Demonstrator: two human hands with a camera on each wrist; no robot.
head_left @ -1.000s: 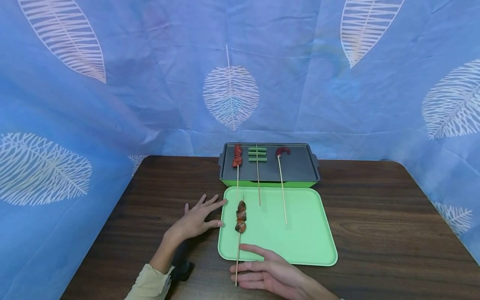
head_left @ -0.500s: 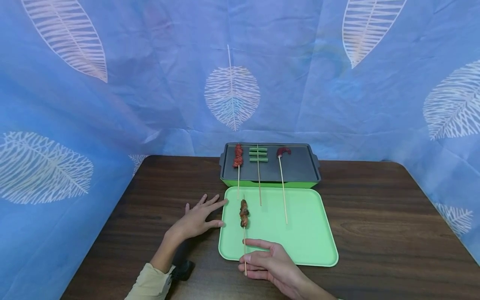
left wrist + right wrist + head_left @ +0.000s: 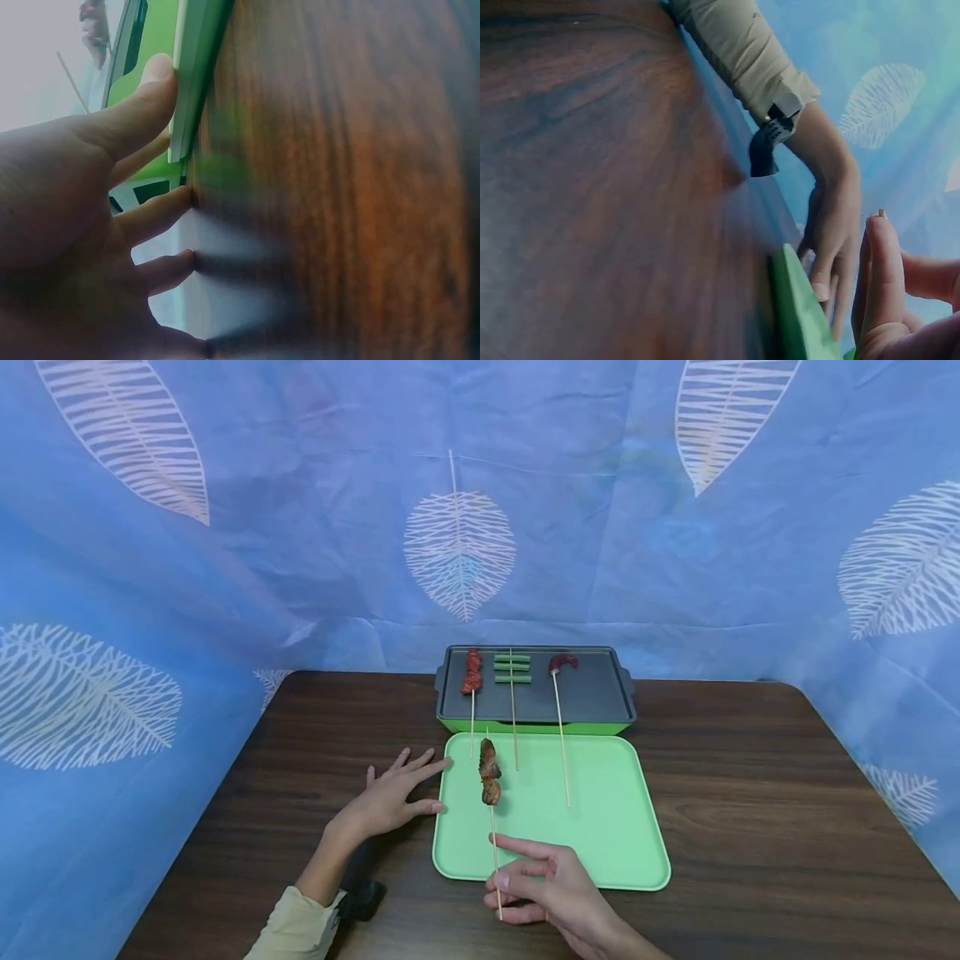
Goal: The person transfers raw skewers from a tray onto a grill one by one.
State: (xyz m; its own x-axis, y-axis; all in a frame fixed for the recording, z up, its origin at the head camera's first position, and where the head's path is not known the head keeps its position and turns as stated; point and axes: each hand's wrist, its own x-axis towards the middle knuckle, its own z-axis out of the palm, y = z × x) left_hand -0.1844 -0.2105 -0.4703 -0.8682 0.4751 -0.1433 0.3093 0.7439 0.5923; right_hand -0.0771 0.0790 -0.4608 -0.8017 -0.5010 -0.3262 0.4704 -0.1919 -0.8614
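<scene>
My right hand (image 3: 555, 885) pinches the lower stick of a skewer of browned meat chunks (image 3: 490, 772), index finger stretched along the stick. The skewer points away from me over the left part of a light green tray (image 3: 585, 827). At that tray's left edge my left hand (image 3: 386, 802) lies with fingers spread, thumb and index fingertip right at the rim. In the left wrist view, the thumb (image 3: 154, 86) overlaps the tray edge and the other fingertips meet the wooden table. The right wrist view shows the right fingers (image 3: 885, 277) with only the stick's end visible.
Behind the tray stands a green grill with a dark plate (image 3: 596, 702). On it lie a red meat skewer (image 3: 472, 672), a green vegetable skewer (image 3: 512, 679) and a dark red curled piece (image 3: 562, 662) on a stick. Their sticks reach over the tray. A blue leaf-patterned cloth (image 3: 337, 527) hangs behind.
The right hand's fingers have closed on the stick, and the browned meat skewer has moved a little away from me and to the right. The left hand stays in place.
</scene>
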